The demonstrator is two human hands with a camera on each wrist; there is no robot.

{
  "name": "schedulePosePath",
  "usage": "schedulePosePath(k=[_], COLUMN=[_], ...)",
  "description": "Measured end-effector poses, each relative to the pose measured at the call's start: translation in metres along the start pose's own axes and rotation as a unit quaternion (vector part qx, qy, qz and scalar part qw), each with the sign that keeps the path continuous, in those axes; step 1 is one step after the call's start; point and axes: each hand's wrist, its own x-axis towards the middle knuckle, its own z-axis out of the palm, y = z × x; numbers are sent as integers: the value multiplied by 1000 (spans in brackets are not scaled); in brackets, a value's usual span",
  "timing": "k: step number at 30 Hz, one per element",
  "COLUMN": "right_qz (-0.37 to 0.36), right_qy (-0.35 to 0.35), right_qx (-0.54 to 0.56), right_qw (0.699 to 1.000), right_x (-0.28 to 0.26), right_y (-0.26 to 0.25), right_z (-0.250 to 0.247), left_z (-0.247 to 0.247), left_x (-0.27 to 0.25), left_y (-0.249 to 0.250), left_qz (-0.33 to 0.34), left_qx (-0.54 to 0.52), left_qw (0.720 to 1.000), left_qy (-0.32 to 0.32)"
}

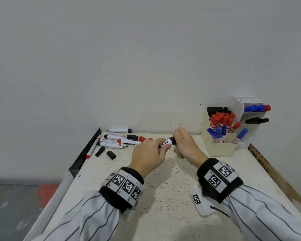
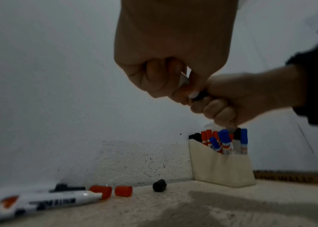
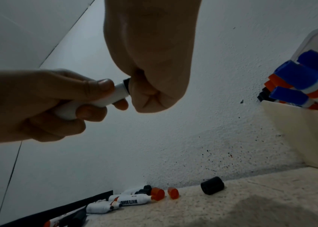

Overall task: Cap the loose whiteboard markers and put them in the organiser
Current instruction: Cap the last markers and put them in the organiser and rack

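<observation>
The left hand (image 1: 149,156) grips a white whiteboard marker (image 3: 103,98) above the table (image 1: 163,197); the right hand (image 1: 186,145) closes around its black cap (image 1: 171,140); the organiser (image 1: 221,148) stands near.

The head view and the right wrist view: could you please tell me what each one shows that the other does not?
Only the head view shows the wristbands, the striped sleeves and the organiser's side pockets.

Only the right wrist view shows a loose black cap on the table near the wall; in the head view the hands hide that spot.

Both show the left hand gripping the marker's white barrel, the right hand closed over its black cap end, uncapped markers lying on the table, and the organiser.
</observation>
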Motion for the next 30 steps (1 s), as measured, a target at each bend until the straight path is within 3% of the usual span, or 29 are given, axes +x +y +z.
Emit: schedulePosePath(k=[4,7,12,21,24,28,30], right_qz=[-12,-34,-77,-66,-94,-130,-156], right_qy=[3,2,-11,-22,-20,-39,-18], right_qx=[-12,-22,-32,-76,-141,-212,-234], right_qw=[1000,999,996,995,985,968,959], right_x=[0,-1,-6,3,5,7,8], right_y=[-2,-3,-2,-2,-11,-26,-32], right_z=[-1,-2,-4,-6,-10,-22,-34], left_z=[0,1,-1,9,11,5,3], left_x=[-2,1,2,6,9,19,28], left_y=[1,1,2,-4,-7,-8,-14], left_qz=[10,-6,-50,-41,-27,-59,-90], left_qx=[-13,-111,-264,-264,-299,-356,-338], left_qw=[1000,994,961,962,952,928,930], left_qy=[16,-19,-73,-58,-50,-92,-111])
